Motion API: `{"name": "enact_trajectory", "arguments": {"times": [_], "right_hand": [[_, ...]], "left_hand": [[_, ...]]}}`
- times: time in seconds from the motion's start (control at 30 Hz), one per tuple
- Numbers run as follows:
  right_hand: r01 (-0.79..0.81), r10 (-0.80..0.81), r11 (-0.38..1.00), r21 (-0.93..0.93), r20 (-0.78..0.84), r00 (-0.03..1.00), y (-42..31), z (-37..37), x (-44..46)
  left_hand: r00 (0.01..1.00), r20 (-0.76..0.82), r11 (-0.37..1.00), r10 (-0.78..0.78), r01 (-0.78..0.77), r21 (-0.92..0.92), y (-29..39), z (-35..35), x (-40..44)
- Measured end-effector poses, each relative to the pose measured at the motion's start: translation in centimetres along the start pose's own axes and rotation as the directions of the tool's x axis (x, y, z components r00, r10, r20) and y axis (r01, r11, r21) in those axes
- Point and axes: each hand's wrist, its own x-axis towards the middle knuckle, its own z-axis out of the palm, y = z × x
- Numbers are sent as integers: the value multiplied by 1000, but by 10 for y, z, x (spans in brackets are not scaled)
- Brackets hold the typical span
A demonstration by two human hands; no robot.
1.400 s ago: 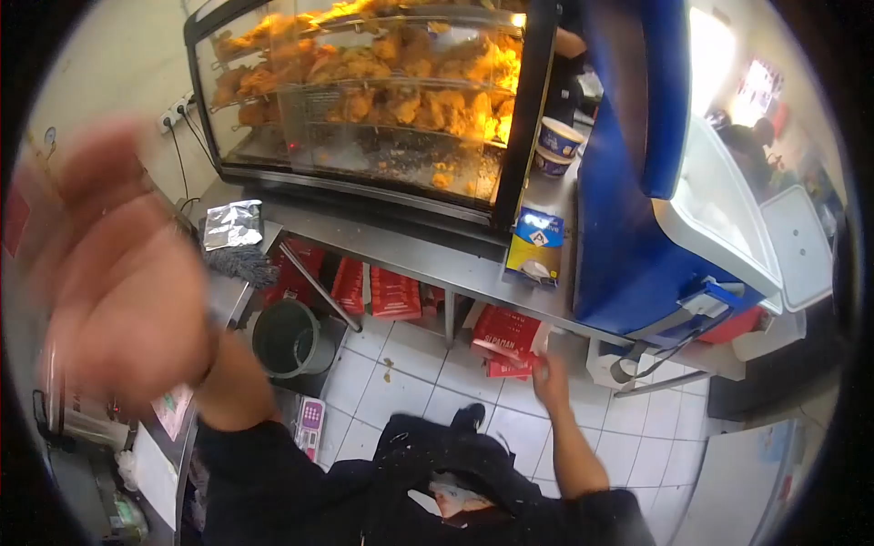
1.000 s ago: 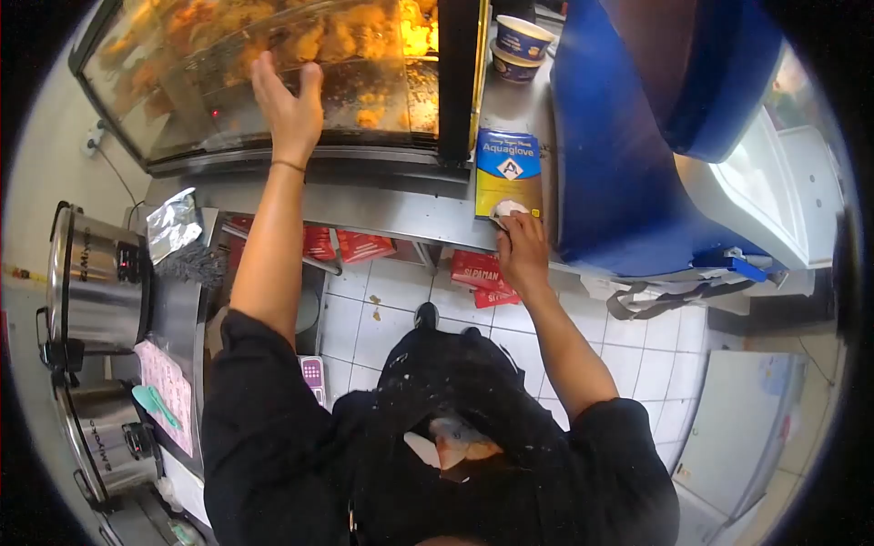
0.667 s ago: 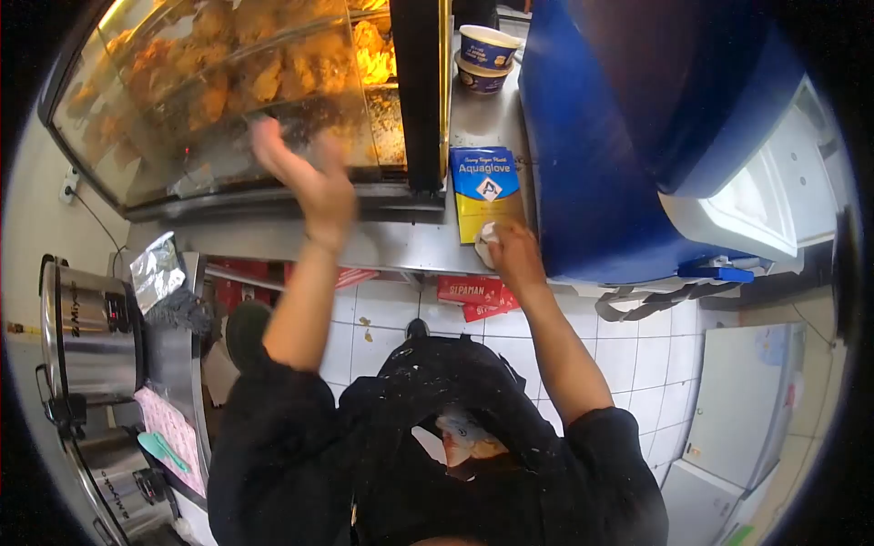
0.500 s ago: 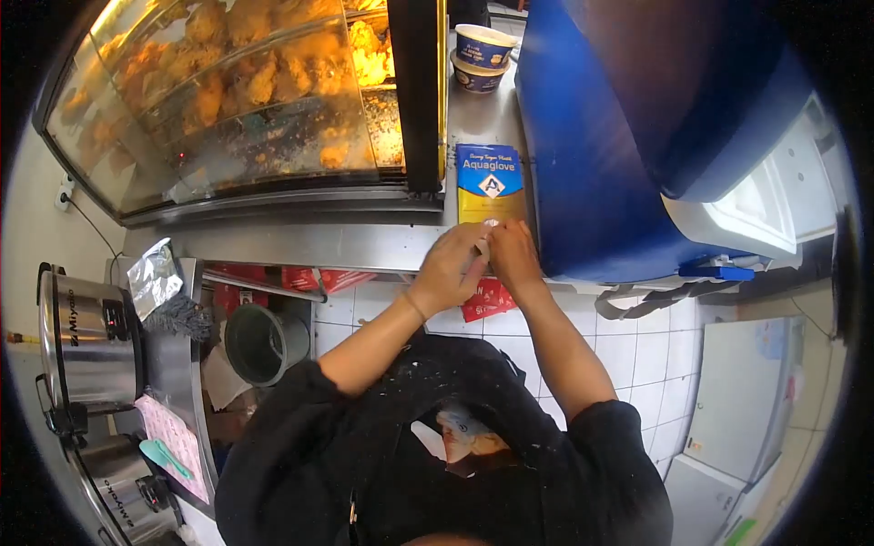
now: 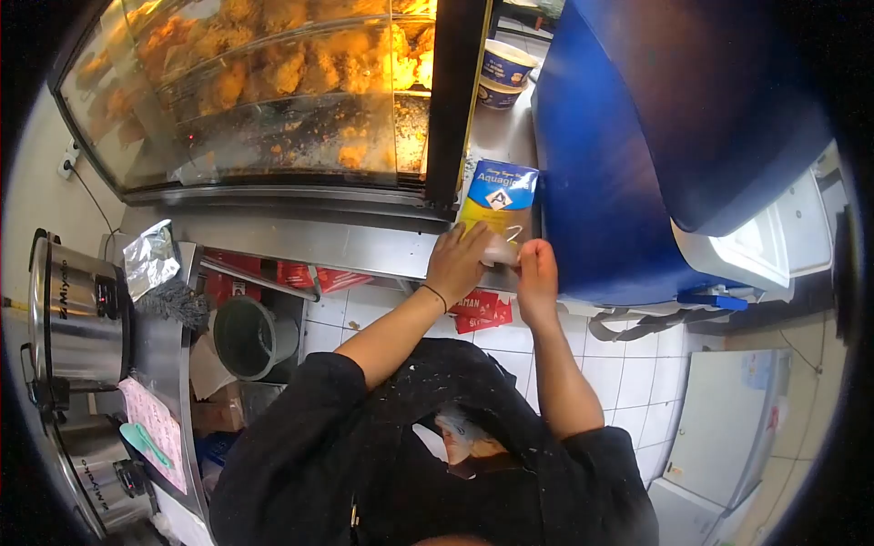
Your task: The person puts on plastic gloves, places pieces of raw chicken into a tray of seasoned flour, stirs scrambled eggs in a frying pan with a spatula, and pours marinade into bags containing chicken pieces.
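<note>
A blue-and-yellow Aquaglove packet (image 5: 501,189) lies on the steel counter. My left hand (image 5: 455,266) is at its lower left edge, with the fingers stretched out and apart. Beside it, my right hand (image 5: 539,278) is closed, fingertips pinching the right end of a thin, whitish see-through plastic glove (image 5: 500,249). The glove spans the gap between both hands, over the packet's lower end. Where its left end meets my left fingers is hard to make out.
A glass warming cabinet (image 5: 273,191) with fried chicken stands left of the packet. On the right is a large blue cooler box (image 5: 601,218) with its lid raised. Stacked paper tubs (image 5: 506,68) sit behind. A grey bucket (image 5: 244,338) and pots (image 5: 86,314) are at left.
My hands have moved apart: the right has gone right and down, with more of the whitish plastic showing between them. The left fingers now lie stretched out. The camera view has shifted slightly.
</note>
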Motion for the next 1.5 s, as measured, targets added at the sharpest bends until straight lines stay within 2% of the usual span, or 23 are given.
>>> {"name": "enact_trajectory", "arguments": {"times": [0.03,0.13,0.23,0.4,0.47,0.5,0.6,0.63,0.67,0.7,0.77,0.83,0.87,0.97,1.0,1.07,1.1,1.17,1.23,1.3,1.37,1.47,1.5], "right_hand": [[69,-75,974,-216,-18,997,-10,-2,-6],[250,-259,949,-192,-20,966,-4,-13,-20],[29,-30,999,-31,-23,999,-24,-20,-28],[510,-548,822,-256,-107,830,-54,-26,-58],[579,-587,810,-92,-108,803,-50,-36,-75],[611,-608,792,-10,-112,786,-50,-41,-80],[533,-538,825,-187,29,842,-57,-59,-76],[406,-402,913,-44,76,912,-57,-61,-74],[250,-261,964,92,147,954,-57,-62,-74],[71,-122,975,209,244,962,-56,-63,-73],[124,-165,983,137,348,923,-49,-59,-69],[330,-294,944,-5,442,847,-42,-48,-59],[65,-201,960,271,509,837,-56,-39,-60],[53,-245,953,298,659,711,-70,-24,-44],[-39,-165,966,257,721,672,-72,-19,-40],[85,-222,973,215,774,593,-68,-11,-34],[142,-236,972,190,801,550,-66,-10,-34],[181,-252,967,178,762,596,-63,-10,-41],[131,-210,978,165,768,605,-48,-8,-46],[88,-50,996,21,941,335,-12,-5,-41],[306,-99,952,18,963,252,-3,-14,-42],[192,-204,969,153,937,284,8,-21,-49],[-62,-150,982,178,938,313,10,-21,-50]], "left_hand": [[1000,12,1000,-5,5,10,2,0,1],[999,31,998,-12,10,70,1,9,-1],[998,41,995,-51,47,89,1,13,1],[994,45,984,-99,91,153,3,16,8],[994,41,984,-97,90,153,2,21,14],[999,21,999,-30,29,46,3,16,14],[981,20,923,195,-176,-343,2,-16,3],[954,72,828,291,-214,-518,2,-27,-9],[991,1,508,137,-69,-858,11,-28,-28],[999,16,44,-40,18,-999,19,-29,-46],[857,514,-577,-41,400,-713,42,-91,-56],[895,446,-610,22,366,-703,51,-110,-72],[909,413,-626,57,355,-694,52,-113,-80],[968,240,-510,67,240,-826,42,-109,-101],[968,251,-354,3,236,-905,41,-108,-112],[968,220,-6,-117,221,-975,40,-105,-123],[849,407,47,-338,447,-893,60,-121,-120],[881,186,541,-435,421,-728,69,-127,-122],[861,-65,650,-504,328,-685,79,-136,-125],[798,-297,704,-525,211,-678,69,-126,-142],[653,-373,671,-659,288,-683,87,-130,-144],[337,-359,467,-870,330,-821,116,-135,-162],[215,-322,376,-922,300,-877,123,-135,-167]]}}
